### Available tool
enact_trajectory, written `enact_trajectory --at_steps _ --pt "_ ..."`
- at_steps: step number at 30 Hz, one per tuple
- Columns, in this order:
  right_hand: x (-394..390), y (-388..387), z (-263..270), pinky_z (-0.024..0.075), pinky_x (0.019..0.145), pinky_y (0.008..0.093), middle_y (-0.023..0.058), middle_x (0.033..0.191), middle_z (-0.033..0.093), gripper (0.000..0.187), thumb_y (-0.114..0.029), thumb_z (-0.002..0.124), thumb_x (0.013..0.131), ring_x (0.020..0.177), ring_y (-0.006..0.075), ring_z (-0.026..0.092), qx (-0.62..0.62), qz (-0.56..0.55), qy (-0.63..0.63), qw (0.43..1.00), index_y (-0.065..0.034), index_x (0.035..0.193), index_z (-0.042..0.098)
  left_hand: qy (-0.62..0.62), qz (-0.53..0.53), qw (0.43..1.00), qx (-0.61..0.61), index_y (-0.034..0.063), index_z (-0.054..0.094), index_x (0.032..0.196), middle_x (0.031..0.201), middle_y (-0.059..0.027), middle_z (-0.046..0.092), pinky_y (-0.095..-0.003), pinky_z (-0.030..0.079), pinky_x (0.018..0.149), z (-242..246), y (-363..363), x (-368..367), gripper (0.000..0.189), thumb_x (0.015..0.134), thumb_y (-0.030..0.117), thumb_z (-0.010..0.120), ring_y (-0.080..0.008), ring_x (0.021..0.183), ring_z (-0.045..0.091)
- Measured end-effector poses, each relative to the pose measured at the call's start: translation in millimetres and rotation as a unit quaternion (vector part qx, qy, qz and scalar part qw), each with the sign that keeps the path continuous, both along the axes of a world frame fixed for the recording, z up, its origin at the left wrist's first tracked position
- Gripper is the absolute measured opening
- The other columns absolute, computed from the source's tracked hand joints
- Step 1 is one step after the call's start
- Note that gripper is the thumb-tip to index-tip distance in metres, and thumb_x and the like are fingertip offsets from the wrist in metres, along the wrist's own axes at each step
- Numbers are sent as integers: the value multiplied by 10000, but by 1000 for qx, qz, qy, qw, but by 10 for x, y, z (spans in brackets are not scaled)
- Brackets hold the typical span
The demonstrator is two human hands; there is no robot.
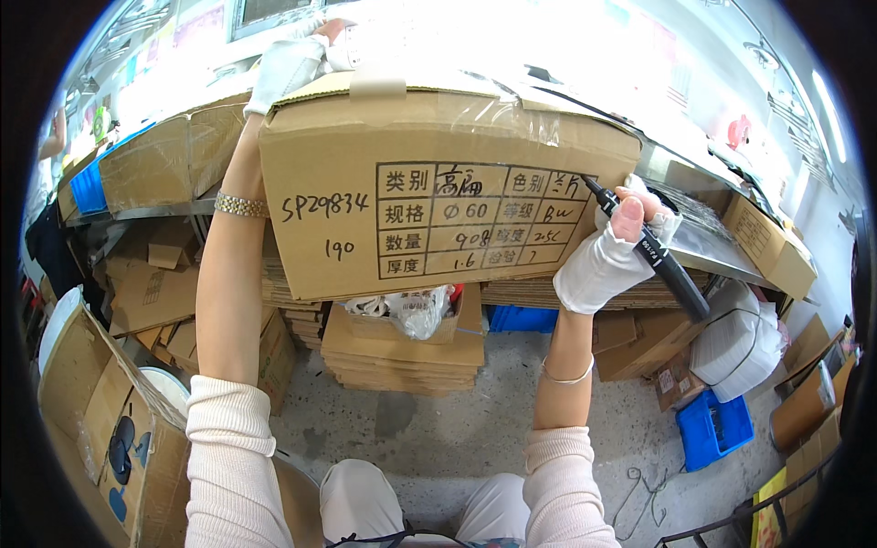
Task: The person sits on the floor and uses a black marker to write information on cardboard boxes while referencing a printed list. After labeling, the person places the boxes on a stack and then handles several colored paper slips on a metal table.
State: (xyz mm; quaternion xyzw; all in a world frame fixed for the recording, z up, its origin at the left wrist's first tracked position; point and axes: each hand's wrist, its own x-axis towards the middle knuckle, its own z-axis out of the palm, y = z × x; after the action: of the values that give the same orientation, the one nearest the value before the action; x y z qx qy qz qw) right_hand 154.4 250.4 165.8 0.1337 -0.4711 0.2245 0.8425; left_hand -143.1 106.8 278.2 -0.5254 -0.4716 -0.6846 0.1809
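Note:
Before me a taped cardboard carton (322,154) is tilted so its front side faces me. That side bears a printed table (473,222) filled in with black handwriting, with more handwriting to its left. My right hand (596,267), in a white fingerless glove, grips a black marker pen (675,284). The pen's tip is at the upper right corner of the table, touching or very near the cardboard. My left hand (291,65), gloved alike, is at the carton's upper left corner. Glare washes out its fingers and a white thing (346,48) beside them.
Another carton (171,154) and a blue bin (89,188) stand left on the bench. Beneath are stacked flat cardboard (404,363) and a bag-filled box (438,329). An open carton (154,479) is at lower left; a blue crate (716,431) and wrapped white sheets (733,342) are right.

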Motion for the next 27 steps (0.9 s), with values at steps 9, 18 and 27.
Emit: enact_trajectory --at_steps 9,18,27 --pt "108 143 -42 422 764 232 41 783 464 306 -357 511 939 755 117 501 -106 230 47 966 -53 930 476 53 84 995 -1 86 631 1165 818 -35 651 -231 433 605 -29 83 -214 337 899 251 505 -82 669 531" --pt "228 544 399 432 962 413 226 1135 603 230 -306 482 959 1065 276 578 -73 79 -25 994 -131 1109 482 47 26 999 12 25 678 980 811 -26 637 -230 431 688 -54 21 422 223 904 192 552 -95 725 525" --pt "203 340 531 391 925 453 50 816 564 260 -405 383 981 925 216 523 -244 45 -193 949 -165 1018 290 -72 36 996 -36 -14 675 936 727 -67 657 -216 464 569 65 -266 711 146 868 107 630 -77 623 584"
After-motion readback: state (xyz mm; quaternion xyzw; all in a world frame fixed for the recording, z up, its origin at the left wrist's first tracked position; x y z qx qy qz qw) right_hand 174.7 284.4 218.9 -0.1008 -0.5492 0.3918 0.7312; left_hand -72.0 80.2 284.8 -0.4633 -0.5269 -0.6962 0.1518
